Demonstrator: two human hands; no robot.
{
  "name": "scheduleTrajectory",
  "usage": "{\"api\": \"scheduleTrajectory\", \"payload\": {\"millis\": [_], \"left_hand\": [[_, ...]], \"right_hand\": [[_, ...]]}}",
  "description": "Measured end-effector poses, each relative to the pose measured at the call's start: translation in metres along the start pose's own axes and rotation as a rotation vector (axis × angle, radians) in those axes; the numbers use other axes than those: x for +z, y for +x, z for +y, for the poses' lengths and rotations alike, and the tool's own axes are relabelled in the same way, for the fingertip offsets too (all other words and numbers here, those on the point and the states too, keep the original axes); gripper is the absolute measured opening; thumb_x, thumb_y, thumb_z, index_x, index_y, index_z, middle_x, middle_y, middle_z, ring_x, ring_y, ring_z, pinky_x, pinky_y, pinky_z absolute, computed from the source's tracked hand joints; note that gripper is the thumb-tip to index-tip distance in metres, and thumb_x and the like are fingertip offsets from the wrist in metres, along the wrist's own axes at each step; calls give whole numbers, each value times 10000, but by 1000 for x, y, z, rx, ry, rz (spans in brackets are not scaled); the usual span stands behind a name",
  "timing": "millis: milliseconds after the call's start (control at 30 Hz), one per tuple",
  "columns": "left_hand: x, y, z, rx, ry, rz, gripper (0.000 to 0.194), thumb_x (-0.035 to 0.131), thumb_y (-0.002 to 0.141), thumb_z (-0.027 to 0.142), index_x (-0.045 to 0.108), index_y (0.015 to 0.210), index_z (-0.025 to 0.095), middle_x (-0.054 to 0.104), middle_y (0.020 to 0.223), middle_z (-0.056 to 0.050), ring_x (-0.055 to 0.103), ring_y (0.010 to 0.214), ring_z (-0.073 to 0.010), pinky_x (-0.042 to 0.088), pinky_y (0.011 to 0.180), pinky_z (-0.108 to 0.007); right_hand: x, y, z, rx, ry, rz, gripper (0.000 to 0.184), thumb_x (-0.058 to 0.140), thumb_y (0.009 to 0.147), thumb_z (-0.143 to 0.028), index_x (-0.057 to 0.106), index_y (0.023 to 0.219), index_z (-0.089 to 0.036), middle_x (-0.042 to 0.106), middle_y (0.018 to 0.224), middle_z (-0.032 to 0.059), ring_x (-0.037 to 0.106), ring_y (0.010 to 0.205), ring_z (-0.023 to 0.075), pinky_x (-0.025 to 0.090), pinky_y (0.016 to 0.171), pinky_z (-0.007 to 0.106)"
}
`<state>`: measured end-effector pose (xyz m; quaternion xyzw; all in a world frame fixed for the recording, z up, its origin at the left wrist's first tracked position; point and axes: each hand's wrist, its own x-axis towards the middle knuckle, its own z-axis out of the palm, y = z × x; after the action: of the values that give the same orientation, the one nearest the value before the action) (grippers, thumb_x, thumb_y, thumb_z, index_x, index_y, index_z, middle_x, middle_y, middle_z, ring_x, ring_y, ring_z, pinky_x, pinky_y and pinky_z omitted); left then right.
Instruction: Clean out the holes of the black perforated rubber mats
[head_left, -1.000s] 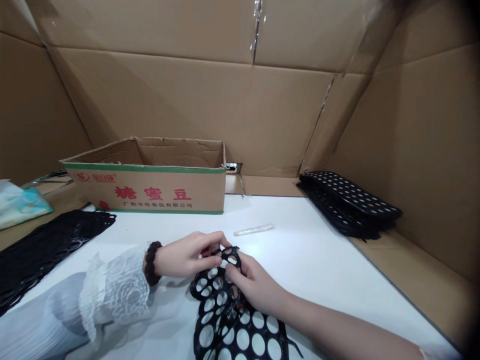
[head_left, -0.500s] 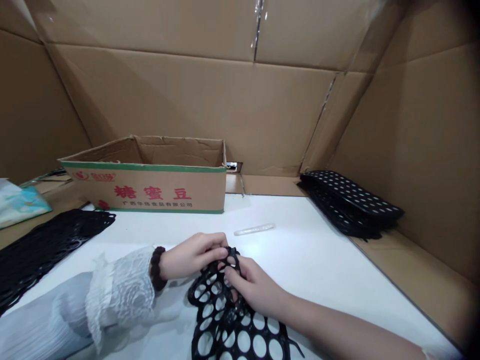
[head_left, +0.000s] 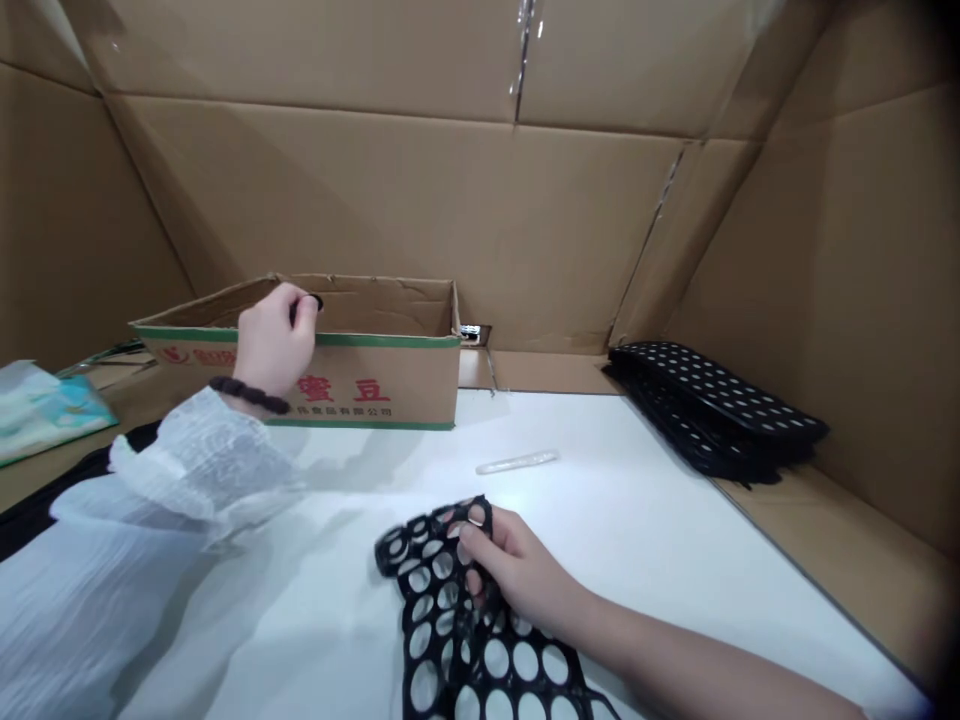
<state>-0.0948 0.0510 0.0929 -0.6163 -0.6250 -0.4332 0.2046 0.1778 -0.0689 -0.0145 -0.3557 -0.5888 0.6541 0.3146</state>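
Note:
My right hand (head_left: 525, 570) is closed on the upper edge of a black sheet with rows of round holes (head_left: 480, 630), its thumb on top. The sheet is crumpled near the fingers and spreads toward me over the white table. My left hand (head_left: 274, 340), with a dark braided band at the wrist, is raised at the front rim of an open cardboard box (head_left: 409, 375). It is pinched on a small black piece (head_left: 316, 300), of which only a rounded end shows. The box's inside is mostly hidden behind its front wall.
A whitish translucent stick (head_left: 517, 462) lies on the white table (head_left: 615, 530). At the right rests a pile of black dotted sheets (head_left: 712, 410). Black material (head_left: 67, 490) lies under my left sleeve, near a tissue pack (head_left: 52, 410). Cardboard walls (head_left: 420, 190) enclose the table.
My left hand has let go of the holed sheet and moved up and left to the box, carrying a small black piece. My right hand still holds the sheet.

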Motion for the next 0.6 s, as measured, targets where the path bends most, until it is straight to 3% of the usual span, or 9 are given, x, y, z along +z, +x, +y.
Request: {"api": "scheduleTrajectory", "payload": {"millis": [67, 167, 200, 233, 333, 367, 400, 533, 600], "left_hand": [[5, 19, -8, 62, 137, -22, 333, 338, 817, 345, 563, 937, 131, 583, 792, -35, 537, 761, -163, 377, 682, -281], [19, 34, -8, 34, 257, -266, 288, 430, 757, 335, 593, 908, 152, 599, 901, -90, 529, 860, -247, 395, 720, -364], [22, 34, -6, 37, 277, -297, 301, 435, 754, 348, 594, 918, 151, 585, 967, -100, 504, 924, -275, 390, 745, -396], [24, 32, -1, 55, 280, -267, 330, 422, 763, 367, 584, 951, 150, 554, 1046, -102, 461, 999, -295, 375, 782, -423], [18, 7, 21, 199, 163, -16, 413, 348, 809, 408, 499, 1099, 155, 426, 1227, -74, 321, 1147, -279, 295, 912, -419], [13, -6, 30, 240, 85, -12, 401, 333, 821, 404, 498, 1096, 163, 448, 1207, -75, 346, 1129, -257, 296, 921, -391], [7, -20, 40, 283, -6, -71, 381, 308, 837, 391, 510, 1067, 165, 507, 1127, -74, 409, 1069, -227, 318, 904, -356], [-7, -77, 71, 462, -245, -777, 332, 312, 848, 407, 543, 978, 206, 608, 813, -13, 545, 729, -144, 401, 671, -243], [-5, -98, 78, 486, -328, -987, 316, 340, 842, 402, 524, 1012, 210, 596, 731, 1, 533, 653, -128, 384, 602, -216]], "right_hand": [[-1, 3, 2, -12, 3, 5, 228, 456, 791, -397, 480, 836, -175, 446, 578, -48, 446, 468, 59, 389, 457, 184], [-4, 4, 4, -23, 19, 2, 255, 433, 801, -414, 478, 882, -176, 441, 527, -53, 443, 457, 67, 396, 471, 197], [-4, 4, 4, -30, 28, 9, 260, 426, 805, -417, 480, 885, -175, 447, 527, -51, 447, 463, 68, 398, 477, 199], [-5, 3, 3, -33, 38, 19, 267, 423, 806, -419, 483, 895, -174, 456, 536, -46, 454, 474, 69, 399, 483, 200], [-7, 3, 0, -20, 72, 70, 288, 422, 807, -418, 482, 941, -170, 472, 552, -37, 471, 510, 74, 400, 496, 196], [-8, 4, -1, -21, 84, 96, 290, 424, 807, -415, 479, 950, -169, 472, 552, -37, 470, 513, 74, 398, 497, 194], [-9, 5, -2, -31, 94, 123, 286, 427, 807, -411, 478, 945, -167, 471, 549, -38, 466, 510, 72, 395, 497, 191], [-13, 8, -3, -90, 119, 169, 258, 422, 810, -404, 467, 893, -163, 479, 570, -36, 451, 493, 65, 375, 494, 188], [-13, 9, -3, -110, 127, 175, 256, 420, 809, -407, 461, 871, -163, 479, 612, -30, 458, 519, 70, 367, 503, 192]]}}
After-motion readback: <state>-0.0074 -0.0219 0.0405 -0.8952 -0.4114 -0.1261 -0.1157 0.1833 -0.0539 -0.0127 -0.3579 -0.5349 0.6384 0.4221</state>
